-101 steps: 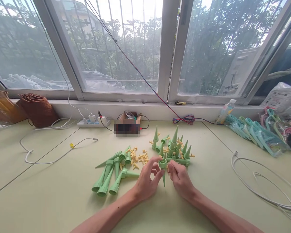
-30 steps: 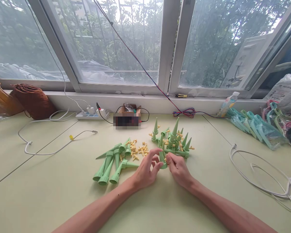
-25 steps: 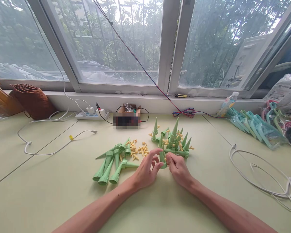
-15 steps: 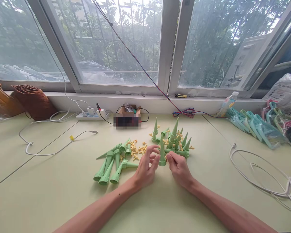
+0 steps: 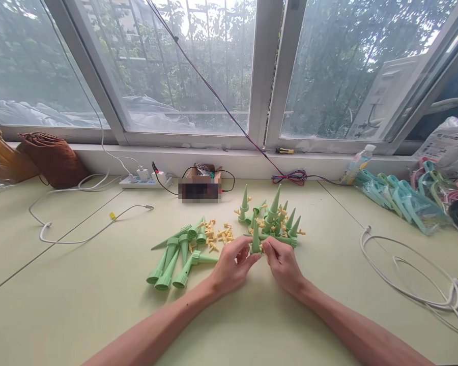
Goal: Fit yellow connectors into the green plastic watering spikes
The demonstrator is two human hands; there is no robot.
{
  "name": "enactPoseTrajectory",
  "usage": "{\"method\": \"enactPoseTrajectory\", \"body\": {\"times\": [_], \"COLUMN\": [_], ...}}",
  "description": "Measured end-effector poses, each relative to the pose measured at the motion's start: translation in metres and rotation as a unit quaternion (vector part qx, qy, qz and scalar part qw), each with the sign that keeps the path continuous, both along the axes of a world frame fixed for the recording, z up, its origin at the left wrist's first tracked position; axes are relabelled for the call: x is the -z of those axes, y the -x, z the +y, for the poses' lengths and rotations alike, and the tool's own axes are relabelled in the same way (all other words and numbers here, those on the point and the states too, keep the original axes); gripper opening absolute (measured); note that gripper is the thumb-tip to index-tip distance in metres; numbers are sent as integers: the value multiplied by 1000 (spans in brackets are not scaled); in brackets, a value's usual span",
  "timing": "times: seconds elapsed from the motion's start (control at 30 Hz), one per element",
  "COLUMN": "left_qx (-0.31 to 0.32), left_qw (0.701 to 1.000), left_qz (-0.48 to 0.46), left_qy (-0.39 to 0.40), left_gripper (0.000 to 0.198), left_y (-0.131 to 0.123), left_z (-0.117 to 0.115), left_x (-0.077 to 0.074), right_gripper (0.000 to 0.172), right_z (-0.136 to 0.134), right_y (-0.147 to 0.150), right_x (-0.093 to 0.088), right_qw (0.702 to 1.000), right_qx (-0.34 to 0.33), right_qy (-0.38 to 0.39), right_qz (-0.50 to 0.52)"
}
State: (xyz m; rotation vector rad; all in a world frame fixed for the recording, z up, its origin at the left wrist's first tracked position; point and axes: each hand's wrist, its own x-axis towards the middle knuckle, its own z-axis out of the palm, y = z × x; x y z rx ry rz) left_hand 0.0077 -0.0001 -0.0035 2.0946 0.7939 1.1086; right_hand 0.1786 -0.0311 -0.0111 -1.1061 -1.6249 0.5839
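Note:
My left hand point(image 5: 232, 264) and my right hand point(image 5: 281, 262) meet at the middle of the pale green table point(image 5: 80, 305). Both pinch the base of one green plastic spike point(image 5: 255, 239), which stands tip up between their fingertips. Just behind it stands a cluster of upright green spikes point(image 5: 277, 218) with small yellow pieces among them. To the left lies a pile of green spikes on their sides point(image 5: 175, 256). Loose yellow connectors point(image 5: 217, 236) are scattered between the two groups.
A white cable point(image 5: 412, 274) loops at the right; another white cable point(image 5: 84, 231) lies at the left. A power strip point(image 5: 145, 180) and a small box point(image 5: 202, 185) sit by the window sill. Teal and pink clips in bags point(image 5: 404, 203) are at the far right, brown cloth point(image 5: 51, 157) far left.
The held spike was turned from tip down to tip up, then set upright nearer the standing cluster. My left fingers opened briefly and have closed on its base again.

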Motion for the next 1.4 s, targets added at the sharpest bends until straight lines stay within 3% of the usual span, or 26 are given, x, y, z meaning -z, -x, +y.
{"method": "enactPoseTrajectory", "body": {"times": [0.53, 0.8, 1.03, 1.4], "left_qx": [-23, 16, 65, 93], "left_qw": [998, 994, 960, 939], "left_qz": [28, -54, -104, -142], "left_qy": [-55, 92, 251, 299], "left_gripper": [20, 28, 43, 47], "left_y": [2, 0, -2, -2], "left_z": [2, 0, -2, -2], "left_x": [9, 6, -1, -8], "right_gripper": [46, 42, 41, 42], "right_z": [0, 0, -2, 0], "right_y": [1, -1, 0, -2], "right_x": [2, 0, -5, -3], "right_qw": [999, 999, 1000, 1000], "right_qx": [1, 22, 2, -13], "right_qy": [36, 31, 13, 20], "right_qz": [-3, 29, 8, -7]}}
